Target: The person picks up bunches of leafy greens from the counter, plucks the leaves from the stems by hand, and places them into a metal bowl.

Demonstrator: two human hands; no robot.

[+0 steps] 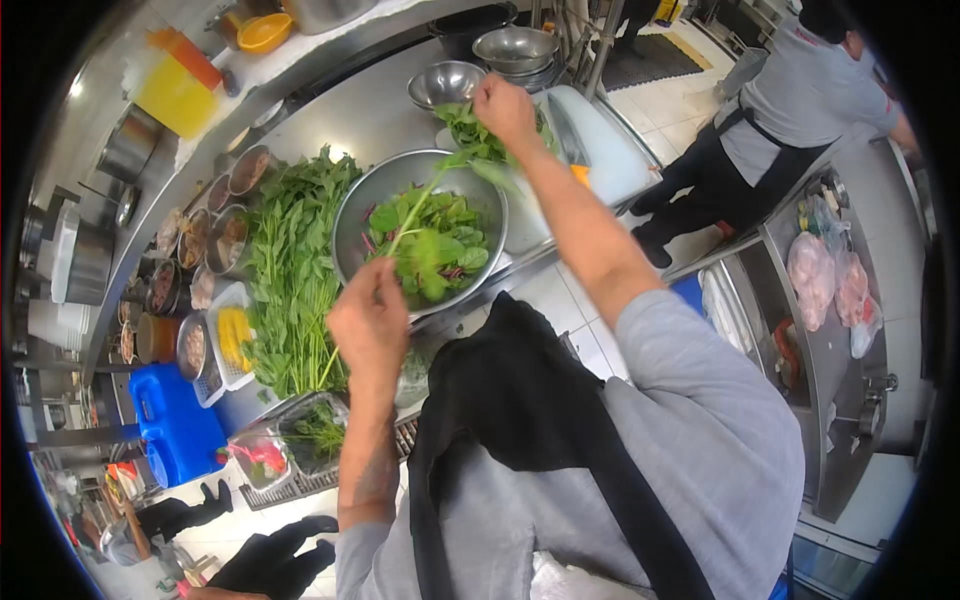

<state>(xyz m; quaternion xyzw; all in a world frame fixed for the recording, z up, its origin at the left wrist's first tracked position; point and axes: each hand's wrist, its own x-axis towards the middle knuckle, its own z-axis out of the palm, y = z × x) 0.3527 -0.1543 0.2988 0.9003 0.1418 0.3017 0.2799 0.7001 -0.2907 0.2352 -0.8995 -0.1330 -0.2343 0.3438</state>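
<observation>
My left hand (372, 308) is closed in a pinch on a green leafy stem (415, 208) at the near left rim of a large steel bowl (350, 225). Loose green leaves (445, 235) with some reddish stems lie in that bowl. My right hand (503, 108) is raised at the bowl's far right, fingers closed, over more greens (470, 135); what it holds, if anything, is hidden. A long pile of leafy stalks (295, 270) lies left of the bowl.
A knife (568, 135) rests on a white cutting board (610, 150) at the right. Small steel bowls (447, 84) stand behind. A blue jug (178, 425) is at the left. One person (830, 80) stands upper right; others are lower left.
</observation>
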